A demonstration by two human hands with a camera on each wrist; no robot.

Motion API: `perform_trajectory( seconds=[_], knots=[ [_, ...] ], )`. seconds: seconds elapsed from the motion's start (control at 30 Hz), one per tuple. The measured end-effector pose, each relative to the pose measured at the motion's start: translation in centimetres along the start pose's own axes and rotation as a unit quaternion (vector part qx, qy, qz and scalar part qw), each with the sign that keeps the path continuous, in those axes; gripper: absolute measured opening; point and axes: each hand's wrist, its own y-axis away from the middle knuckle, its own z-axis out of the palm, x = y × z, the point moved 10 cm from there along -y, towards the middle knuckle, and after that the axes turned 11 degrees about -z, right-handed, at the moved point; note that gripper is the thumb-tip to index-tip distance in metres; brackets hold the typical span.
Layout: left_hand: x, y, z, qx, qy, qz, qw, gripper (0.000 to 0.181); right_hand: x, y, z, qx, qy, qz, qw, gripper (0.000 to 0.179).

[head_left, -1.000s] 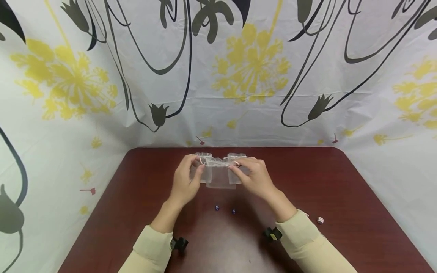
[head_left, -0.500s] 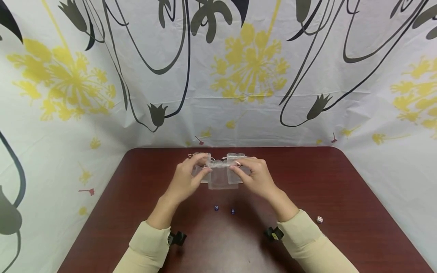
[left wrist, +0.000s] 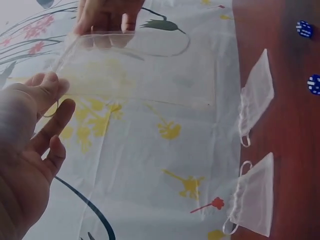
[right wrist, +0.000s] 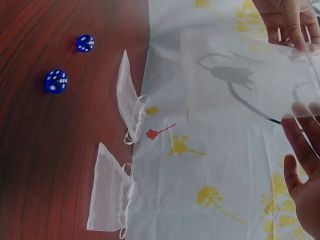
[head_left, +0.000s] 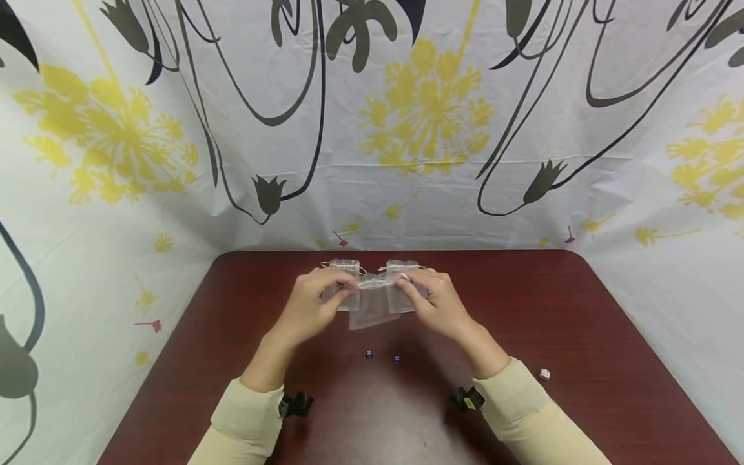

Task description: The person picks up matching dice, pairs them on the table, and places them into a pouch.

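Note:
Above the far part of the table, a sheer white drawstring pouch hangs between my two hands. My left hand pinches its gathered top at the left corner with thumb and fingers. At the opposite corner my right hand pinches the same gathered top, with a loop of cord at its fingertips. The left wrist view shows the pouch flat and see-through, any contents not visible. Behind it lie two similar small pouches, one on the left and one on the right, near the far table edge.
Two blue dice, one left and one right, lie on the dark red table nearer than the pouches. A white die lies beside my right forearm. A patterned cloth hangs behind the far edge.
My left fingers spread at the pouch's top, then came together in a pinch slightly further right. The pouch's lower left corner now hangs lower. My right hand has barely moved.

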Motion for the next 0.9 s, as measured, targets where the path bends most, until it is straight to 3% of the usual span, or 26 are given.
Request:
perform_trajectory(
  seconds=[0.2,0.4,0.6,0.9],
  knots=[
    [0.2,-0.2,0.1,-0.013,0.024,-0.002,0.9996,0.020,-0.5,-0.4,0.5,-0.007,-0.022,0.001,0.9997,0.012],
    [0.4,-0.3,0.7,-0.012,-0.021,0.000,0.9997,0.017,-1.5,-0.8,0.9,0.004,0.010,-0.030,0.9995,0.008],
    [0.7,-0.3,0.1,0.004,-0.060,0.007,0.9982,0.016,-1.5,-0.4,0.5,0.024,0.021,-0.033,0.9989,0.007],
    [0.4,-0.1,-1.2,0.039,-0.039,0.018,0.9983,0.019,0.2,1.4,0.3,0.038,0.028,0.038,0.9982,0.028]
  ],
)
